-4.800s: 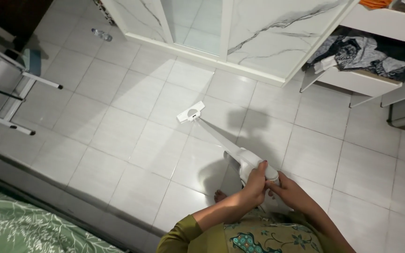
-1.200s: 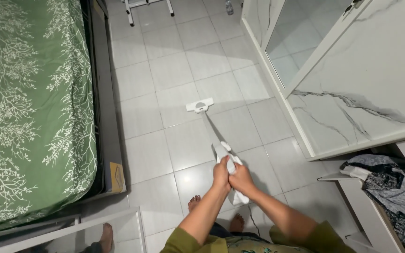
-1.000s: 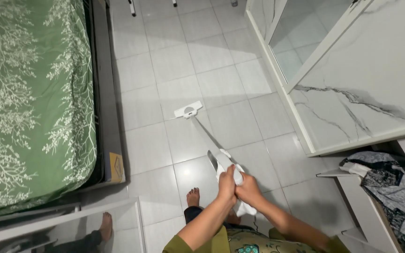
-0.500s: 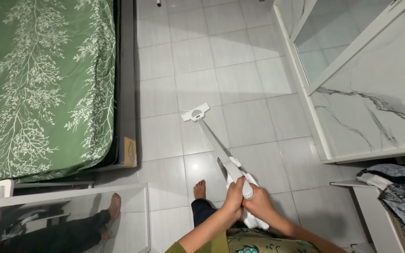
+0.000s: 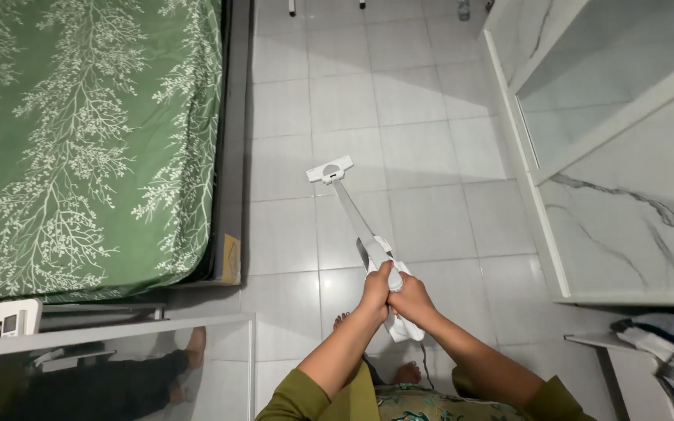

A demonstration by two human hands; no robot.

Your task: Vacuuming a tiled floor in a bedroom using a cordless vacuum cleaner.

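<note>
Both hands are wrapped around the body of a slim white plastic stick vacuum cleaner (image 5: 376, 261), low and a little right of the frame's centre. The left hand (image 5: 376, 290) is closed on the handle from the 9 o'clock side, and the right hand (image 5: 413, 302) is closed on it from 3 o'clock, the two touching each other. The vacuum's wand runs up toward 11 o'clock to its flat white floor head (image 5: 331, 169), which lies on the pale grey tiled floor (image 5: 415, 148) (glossy enough to throw back a light spot near the hands). A thin cord hangs below the right hand.

At 9 to 11 o'clock of the head stands a bed covered with a green sheet printed with white branches (image 5: 79, 140), its dark frame edge just beside the tiles. At 1 to 3 o'clock rises a white marble-patterned wardrobe with a mirrored door (image 5: 626, 195). At 7 o'clock a mirror panel (image 5: 118, 374) reflects a bare foot and dark trouser leg. Bare toes (image 5: 409, 374) show beneath the hands, between olive-green sleeves (image 5: 298, 398). At 4 o'clock, a heap of dark and white clothes (image 5: 672, 343) sits at the frame's edge.
</note>
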